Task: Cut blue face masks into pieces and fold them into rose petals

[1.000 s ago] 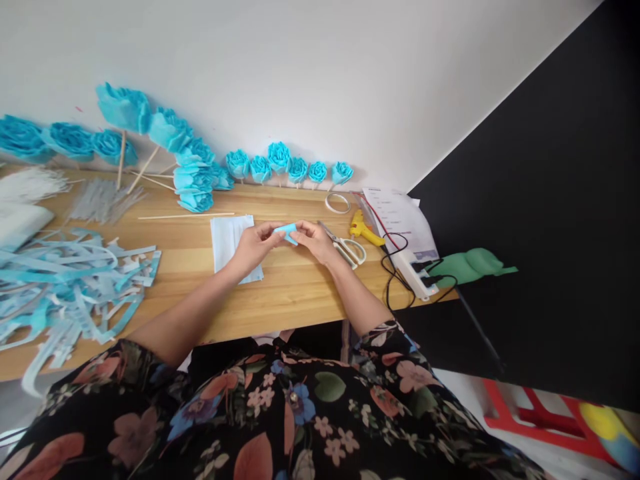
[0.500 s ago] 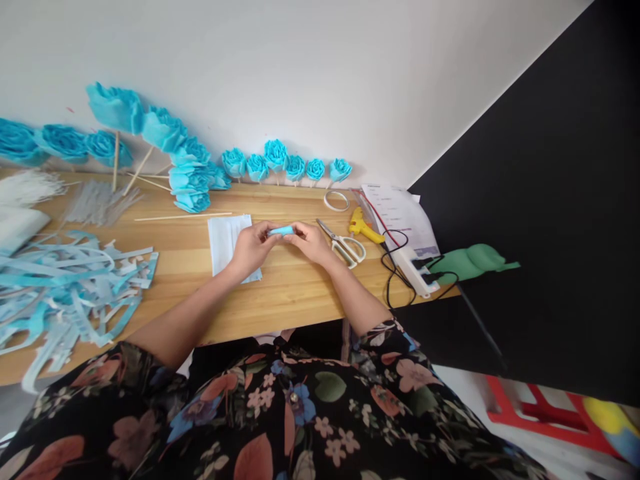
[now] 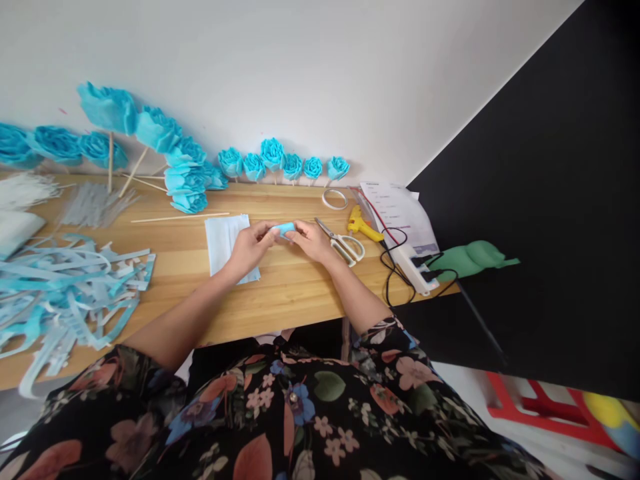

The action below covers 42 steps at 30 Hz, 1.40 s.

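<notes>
While L hand (image 3: 249,248) & R hand (image 3: 311,241) pinch, blue pc (image 3: 285,229) sits btwn.

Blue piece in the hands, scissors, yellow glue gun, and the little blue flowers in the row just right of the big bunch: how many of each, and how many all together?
Blue piece, held by the left hand and right hand: 1
Scissors: 1
Yellow glue gun: 1
Little blue flowers: 6
Total: 9
</notes>
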Each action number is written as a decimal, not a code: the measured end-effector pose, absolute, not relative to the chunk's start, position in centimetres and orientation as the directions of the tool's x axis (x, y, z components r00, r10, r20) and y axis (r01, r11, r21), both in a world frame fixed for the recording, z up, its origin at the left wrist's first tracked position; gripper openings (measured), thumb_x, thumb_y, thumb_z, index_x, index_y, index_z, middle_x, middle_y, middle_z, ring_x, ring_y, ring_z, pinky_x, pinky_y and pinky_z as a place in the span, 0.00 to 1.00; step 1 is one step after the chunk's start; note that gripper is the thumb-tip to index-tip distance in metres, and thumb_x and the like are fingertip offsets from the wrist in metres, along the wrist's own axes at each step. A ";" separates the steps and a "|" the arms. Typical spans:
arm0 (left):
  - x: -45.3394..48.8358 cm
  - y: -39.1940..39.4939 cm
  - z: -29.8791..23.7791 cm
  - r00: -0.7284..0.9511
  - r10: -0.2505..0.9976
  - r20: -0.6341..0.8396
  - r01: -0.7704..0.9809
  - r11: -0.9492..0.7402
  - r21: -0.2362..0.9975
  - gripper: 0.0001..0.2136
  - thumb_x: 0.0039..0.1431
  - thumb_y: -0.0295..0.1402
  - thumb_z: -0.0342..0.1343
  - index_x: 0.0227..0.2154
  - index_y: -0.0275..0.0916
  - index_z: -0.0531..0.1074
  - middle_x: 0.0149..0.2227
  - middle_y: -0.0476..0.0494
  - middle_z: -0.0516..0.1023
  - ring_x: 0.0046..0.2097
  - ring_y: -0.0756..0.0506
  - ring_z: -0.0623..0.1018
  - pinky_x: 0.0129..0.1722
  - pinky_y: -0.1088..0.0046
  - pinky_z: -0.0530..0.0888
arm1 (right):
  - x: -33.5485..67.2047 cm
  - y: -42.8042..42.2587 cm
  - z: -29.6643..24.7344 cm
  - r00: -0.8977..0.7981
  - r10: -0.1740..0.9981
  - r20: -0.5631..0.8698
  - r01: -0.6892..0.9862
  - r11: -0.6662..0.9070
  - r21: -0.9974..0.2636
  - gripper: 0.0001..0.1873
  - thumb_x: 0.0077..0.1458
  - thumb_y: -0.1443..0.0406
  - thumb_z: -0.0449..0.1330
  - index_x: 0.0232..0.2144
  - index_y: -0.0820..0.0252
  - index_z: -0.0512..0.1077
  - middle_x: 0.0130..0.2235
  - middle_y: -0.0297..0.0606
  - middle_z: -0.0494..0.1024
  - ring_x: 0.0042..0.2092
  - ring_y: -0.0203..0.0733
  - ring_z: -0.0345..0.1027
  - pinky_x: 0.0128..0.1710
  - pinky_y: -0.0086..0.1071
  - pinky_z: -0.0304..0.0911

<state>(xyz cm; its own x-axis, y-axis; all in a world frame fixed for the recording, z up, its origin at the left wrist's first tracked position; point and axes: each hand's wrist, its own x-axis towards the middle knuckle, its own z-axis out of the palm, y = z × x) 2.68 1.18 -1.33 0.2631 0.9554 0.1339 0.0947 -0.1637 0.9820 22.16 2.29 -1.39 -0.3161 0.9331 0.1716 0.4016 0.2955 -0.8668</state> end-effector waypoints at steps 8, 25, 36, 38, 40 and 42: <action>2.8 1.4 -1.4 0.210 0.968 0.140 0.085 -0.161 0.983 0.17 0.51 0.44 0.62 0.38 0.36 0.76 0.31 0.46 0.79 0.33 0.47 0.75 0.35 0.70 0.69 | 22.1 2.6 -1.8 -0.206 0.963 0.171 0.239 0.219 -0.946 0.18 0.51 0.50 0.64 0.32 0.59 0.74 0.30 0.33 0.76 0.33 0.38 0.68 0.36 0.31 0.63; 2.6 1.2 -1.2 0.210 0.976 0.055 -0.070 -0.041 0.997 0.14 0.53 0.45 0.61 0.29 0.37 0.74 0.26 0.46 0.76 0.28 0.49 0.72 0.30 0.72 0.68 | 23.0 3.1 -2.4 -0.221 0.928 0.299 0.484 0.371 -0.793 0.17 0.57 0.50 0.62 0.32 0.57 0.77 0.29 0.32 0.73 0.32 0.38 0.63 0.36 0.31 0.58; 2.5 1.5 -0.9 0.241 0.969 -0.047 -0.067 0.065 0.996 0.20 0.45 0.49 0.69 0.28 0.37 0.73 0.24 0.47 0.75 0.25 0.50 0.72 0.26 0.73 0.68 | 23.1 3.3 -2.6 -0.352 0.827 0.437 0.545 0.561 -0.623 0.09 0.61 0.58 0.62 0.39 0.52 0.81 0.36 0.39 0.81 0.40 0.45 0.70 0.46 0.38 0.61; 2.4 1.4 -0.9 0.258 0.965 -0.043 -0.097 0.070 0.993 0.20 0.45 0.48 0.70 0.28 0.38 0.72 0.23 0.48 0.75 0.24 0.50 0.71 0.26 0.73 0.68 | 22.9 3.1 -2.4 -0.359 0.828 0.430 0.539 0.560 -0.629 0.10 0.62 0.57 0.62 0.38 0.53 0.81 0.36 0.40 0.81 0.39 0.45 0.69 0.46 0.38 0.61; 2.4 1.4 -0.9 0.263 0.964 -0.032 -0.130 0.068 0.989 0.19 0.46 0.48 0.69 0.27 0.38 0.71 0.23 0.48 0.74 0.24 0.51 0.71 0.26 0.72 0.67 | 22.8 3.0 -2.1 -0.348 0.836 0.423 0.540 0.548 -0.639 0.11 0.61 0.55 0.62 0.37 0.54 0.80 0.35 0.40 0.80 0.38 0.44 0.69 0.45 0.38 0.61; 2.3 1.4 -0.9 0.270 0.963 -0.024 -0.157 0.069 0.985 0.19 0.47 0.48 0.68 0.27 0.38 0.70 0.23 0.48 0.74 0.23 0.51 0.70 0.26 0.72 0.67 | 22.6 2.8 -1.9 -0.333 0.846 0.416 0.541 0.533 -0.650 0.12 0.61 0.54 0.63 0.37 0.54 0.80 0.35 0.39 0.79 0.38 0.44 0.68 0.45 0.37 0.61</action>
